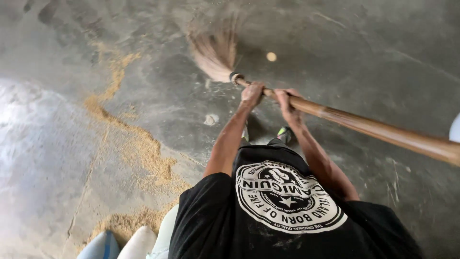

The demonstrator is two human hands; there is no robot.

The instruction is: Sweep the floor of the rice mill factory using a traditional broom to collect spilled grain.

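Note:
I hold a long wooden broom handle (378,129) with both hands. My left hand (252,93) grips it near the broom head, just behind a dark binding. My right hand (289,106) is closed on the handle a little further back. The broom's straw bristles (214,52) are blurred and spread on the grey concrete floor (364,52) ahead of me. The handle runs back past my right side to the frame's right edge. My black shirt with a round white print fills the lower middle.
A line of tan husk or sawdust (139,144) winds down the floor at left into a pile (122,223). Pale sacks (139,242) lie at the bottom left. A small pale lump (211,119) and a round speck (271,56) sit on the floor. My shoe (285,133) shows below my hands.

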